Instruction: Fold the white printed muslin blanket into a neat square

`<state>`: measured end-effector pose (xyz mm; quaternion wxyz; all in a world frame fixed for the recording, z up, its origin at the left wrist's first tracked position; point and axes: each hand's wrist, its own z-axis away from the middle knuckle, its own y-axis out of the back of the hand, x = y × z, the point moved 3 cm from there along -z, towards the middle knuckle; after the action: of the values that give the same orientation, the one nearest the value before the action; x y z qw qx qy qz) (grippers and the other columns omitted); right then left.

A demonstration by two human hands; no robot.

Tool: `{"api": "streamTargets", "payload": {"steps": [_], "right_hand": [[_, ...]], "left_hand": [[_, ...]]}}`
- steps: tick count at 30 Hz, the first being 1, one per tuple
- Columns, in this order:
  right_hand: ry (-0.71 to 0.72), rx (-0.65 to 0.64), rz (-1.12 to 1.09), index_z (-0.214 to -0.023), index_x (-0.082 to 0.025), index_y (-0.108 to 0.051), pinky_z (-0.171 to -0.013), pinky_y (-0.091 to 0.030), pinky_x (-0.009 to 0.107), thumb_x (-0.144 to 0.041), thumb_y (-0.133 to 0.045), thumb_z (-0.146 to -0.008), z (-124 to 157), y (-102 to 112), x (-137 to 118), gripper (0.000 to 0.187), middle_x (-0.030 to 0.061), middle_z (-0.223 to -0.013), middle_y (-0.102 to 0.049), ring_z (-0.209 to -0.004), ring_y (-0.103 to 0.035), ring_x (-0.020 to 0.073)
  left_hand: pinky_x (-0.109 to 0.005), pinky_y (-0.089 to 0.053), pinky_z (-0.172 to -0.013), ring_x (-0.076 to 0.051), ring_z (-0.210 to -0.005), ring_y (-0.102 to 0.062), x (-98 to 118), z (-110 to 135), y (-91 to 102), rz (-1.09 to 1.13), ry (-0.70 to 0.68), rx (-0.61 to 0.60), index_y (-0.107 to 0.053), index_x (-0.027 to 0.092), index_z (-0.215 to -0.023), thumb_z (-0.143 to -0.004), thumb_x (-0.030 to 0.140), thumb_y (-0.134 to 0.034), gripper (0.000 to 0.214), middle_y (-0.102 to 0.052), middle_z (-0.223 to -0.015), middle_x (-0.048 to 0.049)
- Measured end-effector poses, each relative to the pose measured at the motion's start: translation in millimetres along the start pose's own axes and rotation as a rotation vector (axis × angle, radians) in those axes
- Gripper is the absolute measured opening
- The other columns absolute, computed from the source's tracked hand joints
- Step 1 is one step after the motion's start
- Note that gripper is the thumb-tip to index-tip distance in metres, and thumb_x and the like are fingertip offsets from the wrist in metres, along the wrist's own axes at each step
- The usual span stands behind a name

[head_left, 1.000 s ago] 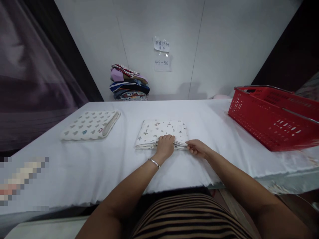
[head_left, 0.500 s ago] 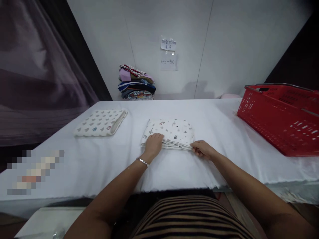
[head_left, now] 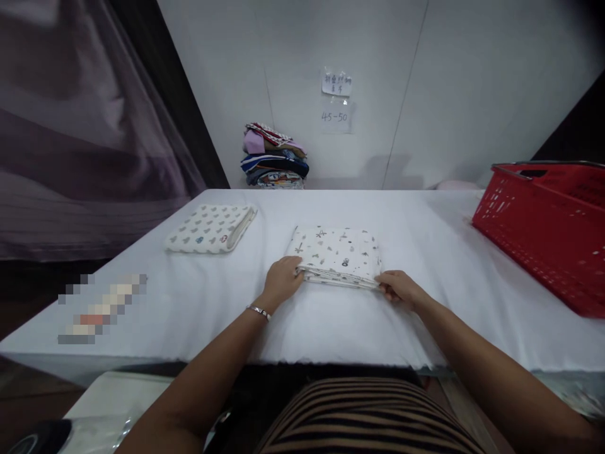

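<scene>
A folded white cloth (head_left: 338, 252) printed with small dark figures lies in front of me on the white-covered table (head_left: 331, 328). My left hand (head_left: 282, 279) grips its near left corner, the fingertips closed over the layered edge. At the near right corner, my right hand (head_left: 399, 288) pinches the stacked layers between thumb and fingers. The folded layers show along the near edge between both hands. Further left rests a second folded cloth (head_left: 210, 228), white and thicker, with rows of grey shapes.
A red plastic basket (head_left: 543, 233) stands at the right. Against the back wall rises a pile of folded fabrics (head_left: 275, 157). A pixelated object (head_left: 104, 309) lies at the table's left. Below the front edge is a white surface (head_left: 127, 384).
My left hand has slid from on top of the cloth to its near left corner. The right hand keeps its pinch on the right corner. The view has shifted left.
</scene>
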<state>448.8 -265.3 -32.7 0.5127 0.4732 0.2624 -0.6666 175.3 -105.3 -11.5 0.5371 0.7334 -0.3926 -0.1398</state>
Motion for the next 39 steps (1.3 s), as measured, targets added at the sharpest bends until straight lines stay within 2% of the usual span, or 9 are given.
{"api": "streamTargets", "payload": {"steps": [4,8,13,17,26,29,32,37,39], "right_hand": [[-0.001,-0.010,-0.005,-0.055,-0.018,-0.047,-0.033,-0.021,0.020,-0.031,-0.060,-0.072,1,1,0,0.024,-0.0030,-0.048,-0.049,-0.035,-0.039,0.0050],[-0.021,-0.024,0.017,-0.054,-0.018,-0.046,-0.033,-0.019,0.020,-0.033,-0.059,-0.073,1,0,3,0.027,-0.0027,-0.049,-0.049,-0.036,-0.037,0.0046],[-0.035,-0.045,0.014,-0.054,-0.019,-0.046,-0.034,-0.017,0.021,-0.034,-0.059,-0.073,0,0,6,0.028,-0.0021,-0.050,-0.048,-0.037,-0.036,0.0049],[-0.047,-0.057,0.025,-0.054,-0.019,-0.046,-0.035,-0.018,0.021,-0.034,-0.058,-0.072,2,-1,3,0.027,-0.0022,-0.049,-0.047,-0.037,-0.035,0.0048],[-0.025,-0.072,-0.013,-0.056,-0.019,-0.047,-0.036,-0.019,0.022,-0.042,-0.060,-0.071,-5,5,12,0.030,-0.0018,-0.050,-0.047,-0.039,-0.035,0.0063],[-0.032,-0.076,-0.052,-0.057,-0.020,-0.046,-0.036,-0.019,0.023,-0.042,-0.059,-0.072,-6,6,12,0.030,-0.0019,-0.049,-0.047,-0.039,-0.034,0.0064],[-0.044,-0.075,-0.071,-0.056,-0.019,-0.047,-0.036,-0.019,0.022,-0.040,-0.058,-0.073,-5,3,11,0.029,-0.0017,-0.049,-0.046,-0.038,-0.033,0.0060],[-0.037,-0.053,-0.015,-0.054,-0.019,-0.047,-0.035,-0.018,0.021,-0.037,-0.059,-0.074,-2,1,6,0.030,-0.0013,-0.047,-0.046,-0.037,-0.032,0.0055],[-0.044,-0.045,-0.006,-0.054,-0.019,-0.047,-0.035,-0.017,0.021,-0.037,-0.058,-0.075,-2,1,6,0.030,-0.0013,-0.046,-0.047,-0.036,-0.032,0.0053]], "left_hand": [[-0.037,-0.044,-0.099,-0.023,-0.112,-0.055,-7,1,0.2,-0.054,-0.030,0.029,-0.062,0.019,-0.105,-0.078,0.014,-0.054,0.029,-0.064,-0.115,-0.0080],[-0.038,-0.048,-0.093,-0.022,-0.106,-0.059,-13,3,-1.4,-0.111,-0.068,0.037,-0.061,0.020,-0.107,-0.083,0.010,-0.047,0.030,-0.064,-0.113,-0.0089],[-0.035,-0.047,-0.095,-0.020,-0.111,-0.055,-22,8,2.1,-0.028,-0.127,0.010,-0.056,0.022,-0.117,-0.086,0.021,-0.052,0.031,-0.062,-0.116,-0.0070],[-0.033,-0.046,-0.098,-0.020,-0.116,-0.051,-30,7,7.5,0.029,-0.057,-0.034,-0.055,0.022,-0.119,-0.080,0.021,-0.057,0.038,-0.059,-0.121,-0.0055],[-0.033,-0.045,-0.100,-0.019,-0.113,-0.053,-31,1,5.9,0.146,0.063,-0.124,-0.060,0.021,-0.114,-0.072,0.011,-0.050,0.044,-0.059,-0.122,-0.0040],[-0.033,-0.044,-0.100,-0.017,-0.109,-0.055,-34,2,5.9,0.202,0.085,-0.098,-0.062,0.020,-0.110,-0.074,0.011,-0.045,0.040,-0.062,-0.117,-0.0028],[-0.034,-0.044,-0.099,-0.018,-0.110,-0.055,-32,6,5.9,0.135,0.097,-0.079,-0.061,0.021,-0.112,-0.080,0.013,-0.043,0.037,-0.062,-0.117,-0.0034],[-0.037,-0.043,-0.096,-0.022,-0.118,-0.048,-13,6,13.6,-0.100,-0.083,-0.079,-0.052,0.023,-0.125,-0.079,0.008,-0.048,0.048,-0.055,-0.127,-0.0073],[-0.038,-0.042,-0.094,-0.021,-0.115,-0.049,-10,1,17.6,-0.137,-0.170,-0.111,-0.053,0.024,-0.123,-0.081,0.006,-0.046,0.046,-0.058,-0.122,-0.0072]]}}
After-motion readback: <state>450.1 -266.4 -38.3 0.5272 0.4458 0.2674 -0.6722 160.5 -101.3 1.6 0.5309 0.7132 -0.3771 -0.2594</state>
